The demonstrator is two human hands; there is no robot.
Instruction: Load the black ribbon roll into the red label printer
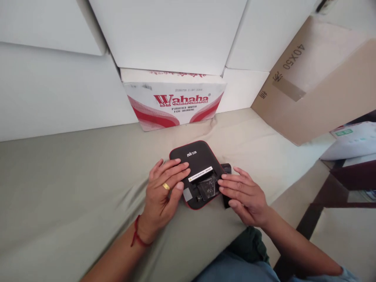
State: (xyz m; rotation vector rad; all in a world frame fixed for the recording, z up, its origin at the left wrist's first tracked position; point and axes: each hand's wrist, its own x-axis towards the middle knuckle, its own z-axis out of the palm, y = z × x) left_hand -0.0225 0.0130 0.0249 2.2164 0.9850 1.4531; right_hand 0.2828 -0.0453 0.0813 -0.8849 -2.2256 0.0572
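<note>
A black device [195, 160] with rounded corners, a thin red rim and white lettering lies on the cloth-covered surface. Across it runs a white label strip [200, 174], above a recess holding a dark, shiny piece [208, 188]. My left hand [164, 190] rests on its left side, fingers stretched out flat over the top. From the right, my right hand [245, 194] touches the edge near the recess with its fingers extended. Partly hidden by that hand and the device is another black item [226, 168]; its kind I cannot tell.
A white and red water carton [179, 102] stands behind the device, among large white boxes [173, 35]. To the right leans a brown cardboard box [317, 90], with a white bag [357, 141] beyond it. Pale green cloth [73, 188] covers the surface.
</note>
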